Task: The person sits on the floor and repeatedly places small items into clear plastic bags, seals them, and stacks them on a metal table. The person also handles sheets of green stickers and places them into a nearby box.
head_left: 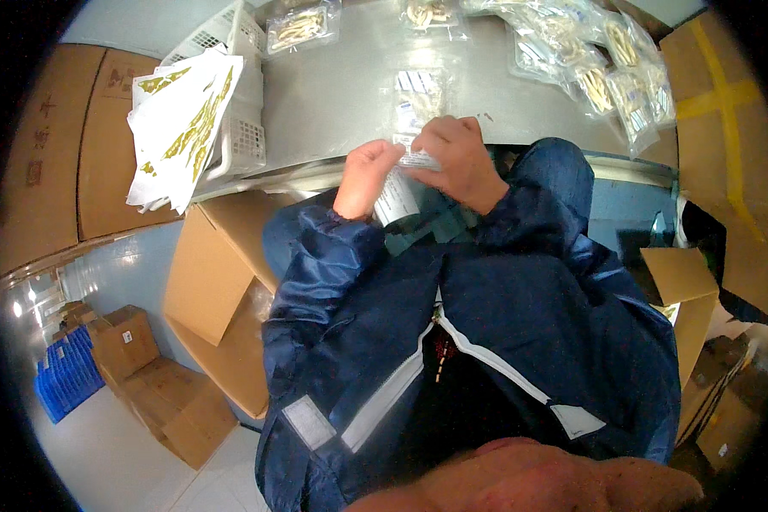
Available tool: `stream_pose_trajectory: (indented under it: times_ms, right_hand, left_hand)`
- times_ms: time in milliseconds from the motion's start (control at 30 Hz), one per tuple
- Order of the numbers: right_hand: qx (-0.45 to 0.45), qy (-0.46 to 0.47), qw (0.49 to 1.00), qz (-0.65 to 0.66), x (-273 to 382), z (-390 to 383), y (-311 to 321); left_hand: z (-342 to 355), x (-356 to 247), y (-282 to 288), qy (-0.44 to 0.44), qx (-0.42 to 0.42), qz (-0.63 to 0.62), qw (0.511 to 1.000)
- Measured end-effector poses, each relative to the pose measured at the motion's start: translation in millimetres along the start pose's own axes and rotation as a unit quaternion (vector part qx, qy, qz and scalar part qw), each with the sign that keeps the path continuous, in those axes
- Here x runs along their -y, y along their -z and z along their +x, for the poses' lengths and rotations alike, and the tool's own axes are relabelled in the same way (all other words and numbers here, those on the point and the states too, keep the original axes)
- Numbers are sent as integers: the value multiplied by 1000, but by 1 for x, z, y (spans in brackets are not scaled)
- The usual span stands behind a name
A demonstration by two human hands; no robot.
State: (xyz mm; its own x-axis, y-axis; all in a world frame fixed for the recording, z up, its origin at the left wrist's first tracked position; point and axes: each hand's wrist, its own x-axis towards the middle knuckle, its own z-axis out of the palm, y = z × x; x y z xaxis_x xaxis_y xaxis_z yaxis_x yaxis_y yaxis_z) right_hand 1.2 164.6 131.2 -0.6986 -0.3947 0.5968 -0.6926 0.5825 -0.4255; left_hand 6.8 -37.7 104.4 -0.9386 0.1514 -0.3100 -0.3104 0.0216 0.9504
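Observation:
My left hand (367, 175) and my right hand (456, 160) meet at the near edge of the metal table (324, 98), both pinching a white printed label strip (397, 200) that hangs down between them. Their fingertips are at the near end of a clear plastic bag (418, 90) lying flat, with small printed pieces in it. Whether they also grip the bag is hidden.
Bags of pale elongated items (303, 30) and a pile of more bags (614, 68) lie on the table. Printed sheets (175, 119) rest on a white basket (247, 141). Cardboard boxes (209, 273) flank me; blue stacked crates (64, 375) stand on the floor.

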Motion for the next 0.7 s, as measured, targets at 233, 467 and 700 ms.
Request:
stream_pose_trajectory:
  times_ms: [233,467,700]
  right_hand:
    - [97,-502,760,402,-67,-10,-34]
    - [12,-431,876,215,-94,-14,-79]
    - [78,-397,914,-10,-87,-4,-74]
  left_hand:
    - [48,-2,7,-52,5,27,998]
    - [117,28,11,-118,-83,358,923]
    - [111,19,-5,-24,-108,501,858]
